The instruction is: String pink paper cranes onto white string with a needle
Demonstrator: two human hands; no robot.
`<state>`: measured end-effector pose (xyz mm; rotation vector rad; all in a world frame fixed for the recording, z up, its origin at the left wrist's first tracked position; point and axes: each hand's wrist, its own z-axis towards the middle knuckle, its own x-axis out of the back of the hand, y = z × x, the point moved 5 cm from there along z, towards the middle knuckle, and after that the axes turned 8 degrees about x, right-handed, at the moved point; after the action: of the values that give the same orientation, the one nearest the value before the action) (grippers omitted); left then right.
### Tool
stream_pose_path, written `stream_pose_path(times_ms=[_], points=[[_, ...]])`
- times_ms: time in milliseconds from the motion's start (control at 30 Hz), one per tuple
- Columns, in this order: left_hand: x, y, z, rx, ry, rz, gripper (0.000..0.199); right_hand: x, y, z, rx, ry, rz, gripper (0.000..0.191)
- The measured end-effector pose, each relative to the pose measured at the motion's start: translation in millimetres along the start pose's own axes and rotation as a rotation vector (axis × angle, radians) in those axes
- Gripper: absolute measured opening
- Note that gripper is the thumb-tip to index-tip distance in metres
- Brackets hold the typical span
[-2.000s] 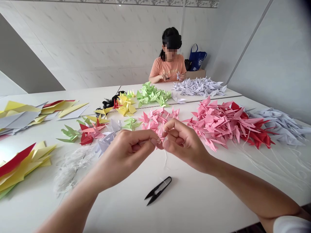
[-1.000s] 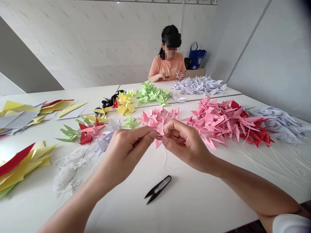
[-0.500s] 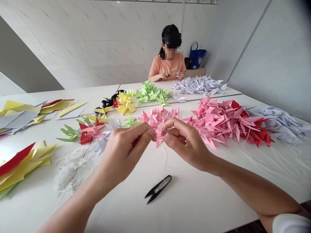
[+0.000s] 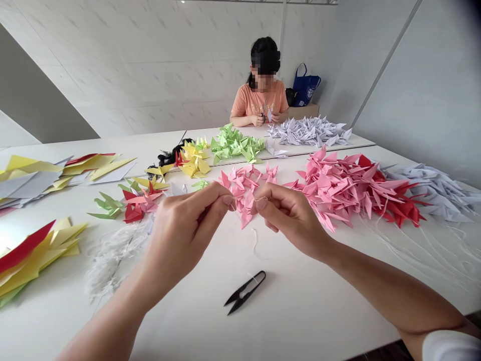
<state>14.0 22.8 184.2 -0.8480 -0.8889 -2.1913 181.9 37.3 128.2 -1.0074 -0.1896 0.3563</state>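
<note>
Black thread snips (image 4: pixel 245 292) lie on the white counter (image 4: pixel 300 321), just below the hands. The left hand (image 4: pixel 184 225) and right hand (image 4: pixel 289 220) are up off the counter, fingers (image 4: pixel 227 200) pinched nearly tip to tip, with a thin white thread (image 4: pixel 255 199) pulled between both pinches, right in front of a pile of pink paper cranes (image 4: pixel 240 188). Way across, a co-worker (image 4: pixel 259 103) works over a white crane.

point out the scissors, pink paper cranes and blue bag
scissors (image 4: pixel 245 293), head view, on the black middle
pink paper cranes (image 4: pixel 240 184), head view, on a wing
blue bag (image 4: pixel 306 86), head view, on its front
</note>
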Motion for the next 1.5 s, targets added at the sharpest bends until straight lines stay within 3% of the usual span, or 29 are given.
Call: stream_pose_path(times_ms=[200, 500, 733, 1067, 1367, 1500], points=[[-7.1, 5, -5, -0.083, 0.057, 0.107, 0.022, -8, 10, -6, -0.175, -0.071, 0.026, 0.019], [-6.2, 3, -5, -0.107, 0.112, 0.188, 0.022, -4, 11, -2, -0.122, 0.015, 0.015, 0.025], [-1.7, 0, -3, -0.077, 0.099, 0.196, 0.021, -1, 4, -1, -0.084, 0.028, -0.013, 0.023], [13.5, -7, -1, -0.058, 0.19, 0.152, 0.023, -2, 3, -1, -0.065, 0.011, 0.063, 0.023], [9.2, -20, 4, 0.174, -0.121, -0.021, 0.035, 6, 4, 0, 0.053, 0.068, 0.092, 0.025], [7.7, -22, 6, 0.17, -0.182, -0.003, 0.036, 8, 5, 1, 0.053, 0.098, 0.155, 0.021]])
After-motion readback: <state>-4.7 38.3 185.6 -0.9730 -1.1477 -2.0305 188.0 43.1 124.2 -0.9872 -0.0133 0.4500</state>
